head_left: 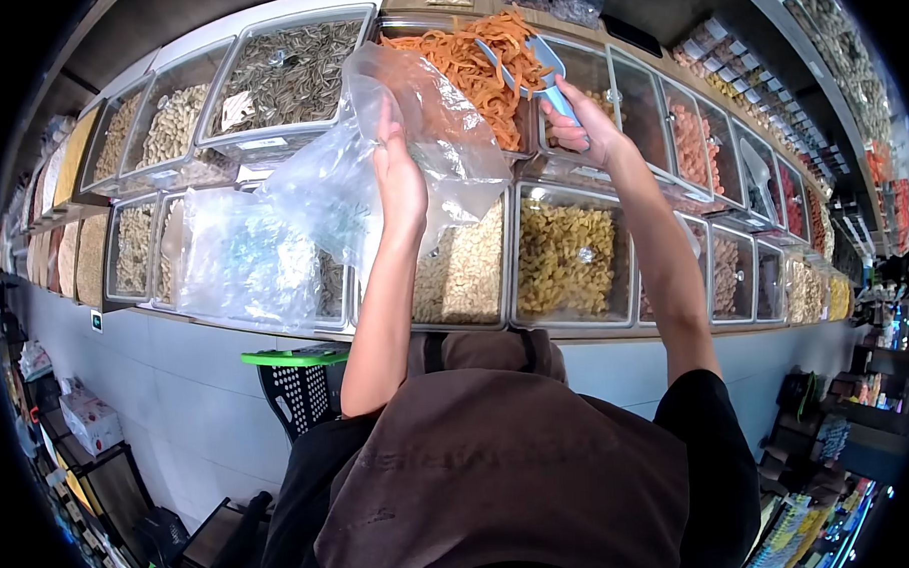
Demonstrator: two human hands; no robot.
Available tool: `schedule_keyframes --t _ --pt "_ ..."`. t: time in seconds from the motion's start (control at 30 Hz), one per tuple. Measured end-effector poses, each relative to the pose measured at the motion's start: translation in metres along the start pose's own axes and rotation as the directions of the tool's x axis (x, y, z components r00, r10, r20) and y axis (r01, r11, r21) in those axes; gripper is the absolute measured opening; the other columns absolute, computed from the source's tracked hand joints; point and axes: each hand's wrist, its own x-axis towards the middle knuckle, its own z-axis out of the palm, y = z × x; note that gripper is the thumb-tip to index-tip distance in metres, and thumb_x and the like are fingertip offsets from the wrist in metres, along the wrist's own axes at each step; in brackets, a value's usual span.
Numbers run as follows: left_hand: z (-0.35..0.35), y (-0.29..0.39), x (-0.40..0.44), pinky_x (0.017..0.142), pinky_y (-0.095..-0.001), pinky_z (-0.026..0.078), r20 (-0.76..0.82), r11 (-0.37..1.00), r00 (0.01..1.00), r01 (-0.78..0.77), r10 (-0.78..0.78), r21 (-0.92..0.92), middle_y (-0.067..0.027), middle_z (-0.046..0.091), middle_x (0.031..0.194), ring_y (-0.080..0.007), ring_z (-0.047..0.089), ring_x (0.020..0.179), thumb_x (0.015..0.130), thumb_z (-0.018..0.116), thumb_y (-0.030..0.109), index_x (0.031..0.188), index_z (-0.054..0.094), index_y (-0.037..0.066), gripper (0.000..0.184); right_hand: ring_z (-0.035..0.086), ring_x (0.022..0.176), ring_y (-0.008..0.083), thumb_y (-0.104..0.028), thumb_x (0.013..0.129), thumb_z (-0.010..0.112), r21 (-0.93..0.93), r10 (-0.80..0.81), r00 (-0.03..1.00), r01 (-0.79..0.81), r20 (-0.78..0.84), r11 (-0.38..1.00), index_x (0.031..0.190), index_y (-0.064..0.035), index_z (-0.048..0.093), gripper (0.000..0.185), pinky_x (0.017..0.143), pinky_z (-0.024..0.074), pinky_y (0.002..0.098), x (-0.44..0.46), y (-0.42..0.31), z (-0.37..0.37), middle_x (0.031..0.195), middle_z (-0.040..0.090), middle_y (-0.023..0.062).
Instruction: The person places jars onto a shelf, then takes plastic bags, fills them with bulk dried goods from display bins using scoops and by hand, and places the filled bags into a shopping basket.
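Clamped fingers of right hand (pixel 591 131) on scoop (pixel 559 100) of orange strips (pixel 512 57), one o'clock; held left hand (pixel 401 176) unclenched against bag (pixel 317 204), eleven o'clock. Probably needed level scoop.

A gap runs between the left hand (pixel 401 186) and the right hand (pixel 589 129), over a lidded box (pixel 574 265). The loose plastic bag (pixel 316 189) spreads to both sides of the left hand, narrowing that gap. Beyond the right hand, the scoop (pixel 549 55) and heaped orange strips (pixel 472 73) stand in the way.
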Motion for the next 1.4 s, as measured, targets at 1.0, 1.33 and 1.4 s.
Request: schedule_keyframes --t 1.0,1.33,1.4 --pt "-0.004 -0.021 0.018 0.120 -0.0391 0.020 0.115 0.997 0.991 0.070 -0.071 0.011 -0.0243 0.036 0.153 -0.0338 0.029 0.146 0.103 0.028 0.021 0.146 0.040 -0.004 0.051 0.026 0.029 0.0016 -0.055 0.101 0.045 -0.155 0.311 0.942 -0.291 0.127 0.944 0.078 -0.0028 0.054 0.058 0.024 0.0188 0.0183 -0.112 -0.052 0.028 0.046 0.035 -0.0046" --pt "-0.038 -0.003 -0.007 0.121 -0.0390 0.018 0.035 0.895 0.990 -0.141 0.139 0.424 -0.0257 0.036 0.153 -0.0349 0.028 0.147 0.103 0.028 0.020 0.145 0.041 -0.006 0.051 0.027 0.030 0.0006 -0.059 0.099 0.048 -0.687 0.406 0.914 -0.295 -0.001 0.664 0.068 -0.0046 0.050 0.062 0.025 0.0185 0.0189 -0.100 -0.071 0.084 0.044 0.034 -0.0065" --pt "-0.045 -0.001 -0.010 0.121 -0.0404 0.016 0.081 0.771 0.971 -0.229 0.226 0.594 -0.0265 0.034 0.154 -0.0357 0.025 0.148 0.103 0.028 0.019 0.145 0.042 -0.004 0.050 0.028 0.031 0.0003 -0.059 0.099 0.048 -0.749 0.433 0.901 -0.288 -0.002 0.596 0.067 -0.0052 0.050 0.062 0.025 0.0190 0.0188 -0.091 -0.074 0.102 0.044 0.034 -0.0066"
